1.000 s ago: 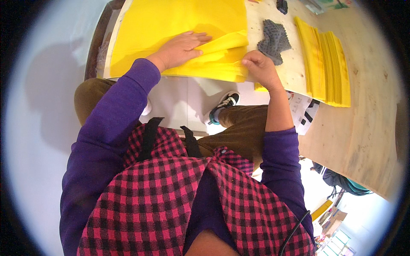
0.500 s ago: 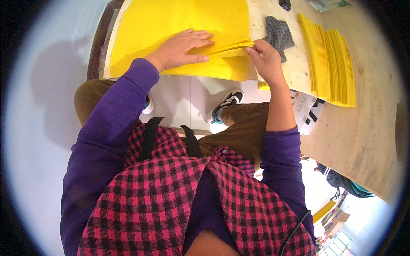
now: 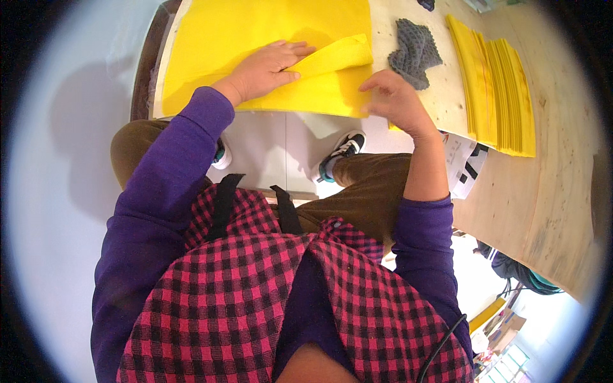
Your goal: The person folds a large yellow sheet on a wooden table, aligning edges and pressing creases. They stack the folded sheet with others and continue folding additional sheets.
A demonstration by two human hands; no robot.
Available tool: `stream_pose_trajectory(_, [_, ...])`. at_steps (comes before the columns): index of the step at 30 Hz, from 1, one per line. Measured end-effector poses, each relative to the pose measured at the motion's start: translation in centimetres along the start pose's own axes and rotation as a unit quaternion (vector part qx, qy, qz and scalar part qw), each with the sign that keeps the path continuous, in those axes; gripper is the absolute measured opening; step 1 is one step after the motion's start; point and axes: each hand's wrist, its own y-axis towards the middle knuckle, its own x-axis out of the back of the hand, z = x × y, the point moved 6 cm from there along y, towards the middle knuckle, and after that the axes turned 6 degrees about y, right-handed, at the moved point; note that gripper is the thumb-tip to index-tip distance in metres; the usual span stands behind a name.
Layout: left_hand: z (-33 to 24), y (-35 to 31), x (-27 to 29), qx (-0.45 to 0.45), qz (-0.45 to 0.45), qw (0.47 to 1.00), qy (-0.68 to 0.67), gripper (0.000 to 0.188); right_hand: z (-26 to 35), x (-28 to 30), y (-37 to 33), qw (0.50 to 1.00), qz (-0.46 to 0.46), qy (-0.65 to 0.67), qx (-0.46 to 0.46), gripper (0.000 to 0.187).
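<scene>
A large sheet of yellow fabric (image 3: pixel 255 29) lies over the wooden table in front of me. Part of its right side is turned back in a raised, pointed flap (image 3: pixel 341 52). My left hand (image 3: pixel 265 69) rests on the yellow fabric with fingers stretched out, next to the narrow end of that flap. Just off the fabric's right edge, my right hand (image 3: pixel 396 102) hovers with bent fingers, apart from the flap. Nothing shows between its thumb and forefinger, though the fingertips are slightly blurred.
A crumpled dark grey textured cloth (image 3: pixel 415 54) lies right of the fabric. Beyond it sit folded yellow fabric stacks (image 3: pixel 491 89). A small black object (image 3: pixel 426 4) is at the far edge. The table's near edge (image 3: pixel 511 236) curves down the right side.
My right hand has let go of the yellow fabric's folded edge and moved slightly down toward me. The flap now stands wider open. My left hand has shifted slightly left.
</scene>
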Motion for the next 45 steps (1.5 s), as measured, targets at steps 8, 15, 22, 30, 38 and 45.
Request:
stream_pose_trajectory(8, [0.2, 0.0, -0.3, 0.009, 0.02, 1.0, 0.017, 0.052, -1.7, -1.7, -0.3, 0.994, 0.06, 0.075, -0.044, 0.013])
stream_pose_trajectory(15, [0.2, 0.1, -0.2, -0.002, 0.016, 1.0, 0.011, 0.053, -2.6, -1.6, -0.5, 0.986, 0.053, 0.128, -0.087, 0.009])
stream_pose_trajectory(22, [-0.1, 0.0, 0.0, 0.001, 0.023, 1.0, 0.019, 0.052, -1.8, -1.0, -0.4, 0.992, 0.024, 0.081, -0.097, 0.014])
stream_pose_trajectory(30, [-0.8, 0.0, 0.4, -0.008, 0.023, 0.999, 0.045, 0.058, 0.9, 0.0, 1.1, 0.995, -0.086, -0.05, 0.019, 0.016])
stream_pose_trajectory(38, [-1.1, 0.2, 0.5, -0.015, 0.032, 0.998, 0.056, 0.057, 0.8, 0.2, 1.8, 0.979, -0.198, -0.041, -0.011, 0.014])
stream_pose_trajectory(45, [-0.5, 0.2, 0.2, -0.001, 0.039, 0.999, 0.029, 0.052, -0.4, -0.3, -0.3, 0.997, -0.006, 0.006, -0.071, 0.018])
